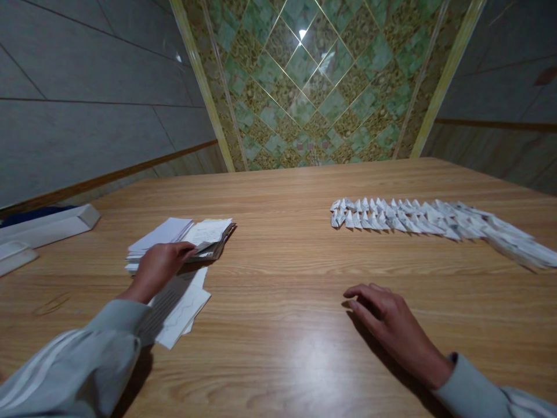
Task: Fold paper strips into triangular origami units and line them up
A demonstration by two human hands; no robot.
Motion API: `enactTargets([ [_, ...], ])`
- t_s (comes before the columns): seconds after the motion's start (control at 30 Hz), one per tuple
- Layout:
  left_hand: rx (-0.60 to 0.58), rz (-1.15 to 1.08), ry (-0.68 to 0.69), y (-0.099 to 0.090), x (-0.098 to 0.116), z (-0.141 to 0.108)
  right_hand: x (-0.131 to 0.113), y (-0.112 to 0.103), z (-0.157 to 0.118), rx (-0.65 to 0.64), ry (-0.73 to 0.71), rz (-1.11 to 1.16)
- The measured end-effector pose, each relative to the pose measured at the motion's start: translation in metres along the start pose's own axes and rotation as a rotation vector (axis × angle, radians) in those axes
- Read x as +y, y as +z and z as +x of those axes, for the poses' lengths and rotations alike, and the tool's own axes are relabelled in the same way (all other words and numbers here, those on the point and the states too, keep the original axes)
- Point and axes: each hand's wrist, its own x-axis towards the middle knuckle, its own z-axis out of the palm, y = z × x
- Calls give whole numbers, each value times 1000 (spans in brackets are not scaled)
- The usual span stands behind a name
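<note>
On the left side of the counter (278,261), I have the left hand (161,261) at the printed pile (211,229), its fingers apparently pinching a sheet (203,247) along the near side. I judge this the picking-up step; the next move calls for a gentle lift that leaves the lower papers undisturbed. Loose sheets (185,316) lie just in front, near the wrist. My right hand (387,313) is over bare wood, fingers loosely parted, holding nothing. Open room lies between both hands; the folded papers (391,215) stand beyond, towards the far edge.

One head-worn view, forward and down across the wooden table (270,255)
</note>
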Motion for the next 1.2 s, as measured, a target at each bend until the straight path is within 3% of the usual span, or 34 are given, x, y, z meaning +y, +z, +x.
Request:
enactTargets([
  [0.23,41,-65,-18,-3,-4,-1,-3,-3,1,4,-39,-15],
  [0.37,117,-79,-10,-14,13,-12,-6,-6,1,21,-51,-18],
  [0.43,176,-85,20,-23,30,-22,-6,-6,1,27,-52,-21],
  [0.53,360,-93,137,-34,69,-38,-5,-7,1,56,-69,-22],
  [0.7,451,-183,626,-33,156,-79,-13,-13,-1,73,-235,-11],
  [0.83,254,-330,791,-15,225,-121,-22,-21,-4,-49,-363,-108],
  [0.93,111,-447,818,0,253,-141,-21,-27,-8,-183,-364,-196],
  [1.03,-34,-567,825,9,260,-146,-11,-33,-13,-282,-287,-159],
  [1.1,-132,-612,813,13,257,-144,-5,-36,-17,-282,-244,-84],
  [1.2,-183,-645,806,19,248,-143,2,-41,-19,-289,-229,14],
])
